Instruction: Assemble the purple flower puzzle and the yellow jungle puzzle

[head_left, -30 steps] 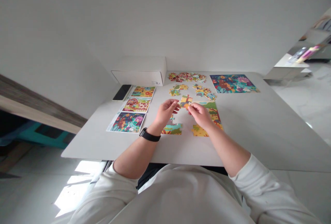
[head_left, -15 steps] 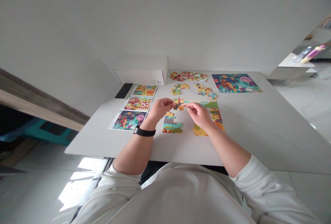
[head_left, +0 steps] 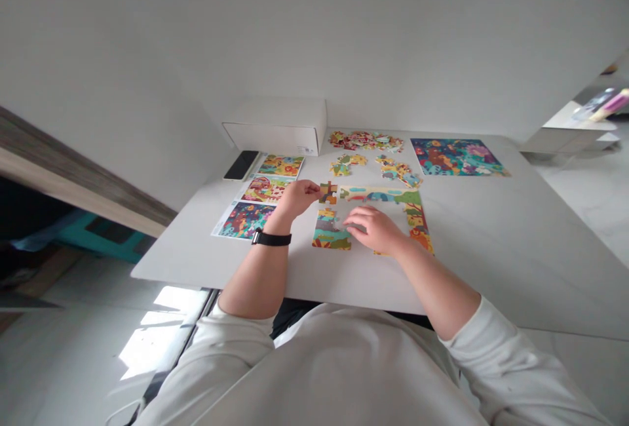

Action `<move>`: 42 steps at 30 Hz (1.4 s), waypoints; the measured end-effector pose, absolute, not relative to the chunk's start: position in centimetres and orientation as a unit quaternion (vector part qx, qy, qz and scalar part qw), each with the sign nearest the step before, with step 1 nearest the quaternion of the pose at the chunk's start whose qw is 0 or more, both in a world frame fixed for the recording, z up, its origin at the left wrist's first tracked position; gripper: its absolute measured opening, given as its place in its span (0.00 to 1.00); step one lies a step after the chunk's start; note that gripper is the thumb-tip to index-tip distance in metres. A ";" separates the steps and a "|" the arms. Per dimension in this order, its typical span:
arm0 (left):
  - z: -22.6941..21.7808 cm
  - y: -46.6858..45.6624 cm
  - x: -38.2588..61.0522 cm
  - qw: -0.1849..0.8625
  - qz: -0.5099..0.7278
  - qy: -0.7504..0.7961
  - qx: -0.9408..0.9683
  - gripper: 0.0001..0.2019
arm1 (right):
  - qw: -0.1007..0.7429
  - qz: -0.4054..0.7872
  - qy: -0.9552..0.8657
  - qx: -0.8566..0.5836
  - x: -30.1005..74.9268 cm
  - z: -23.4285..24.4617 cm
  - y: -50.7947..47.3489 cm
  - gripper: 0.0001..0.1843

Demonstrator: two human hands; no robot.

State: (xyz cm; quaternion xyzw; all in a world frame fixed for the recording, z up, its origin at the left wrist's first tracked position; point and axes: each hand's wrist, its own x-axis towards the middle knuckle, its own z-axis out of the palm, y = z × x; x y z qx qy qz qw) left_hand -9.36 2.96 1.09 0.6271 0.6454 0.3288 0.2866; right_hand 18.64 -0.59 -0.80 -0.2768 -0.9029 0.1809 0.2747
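Edge-fitting seems the step: my left hand [head_left: 302,196] pinches the puzzle piece [head_left: 328,193] by its side, just left of the top strip [head_left: 381,195], my right hand [head_left: 374,226] loosely curled, apparently empty, and careful lining-up is needed next.

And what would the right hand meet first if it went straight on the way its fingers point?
The right hand would probably meet the joined puzzle pieces on its left, though the hand's height is unclear.

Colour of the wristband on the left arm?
The wristband is black; it shows in the head view, the only one.
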 end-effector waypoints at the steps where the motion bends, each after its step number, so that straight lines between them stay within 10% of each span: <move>1: 1.0 3.0 -9.4 0.285 0.318 0.650 0.628 0.11 | 0.266 0.183 -0.907 -0.271 18.6 -0.9 -0.6 0.09; 35: 0.6 3.0 -8.3 0.191 0.152 0.708 0.663 0.11 | 0.040 0.114 -0.929 -0.349 14.7 -2.7 -1.4 0.44; 42: -0.1 2.9 -8.4 0.160 0.167 0.684 0.692 0.27 | 0.046 0.119 -0.928 -0.351 14.6 -2.6 -1.4 0.43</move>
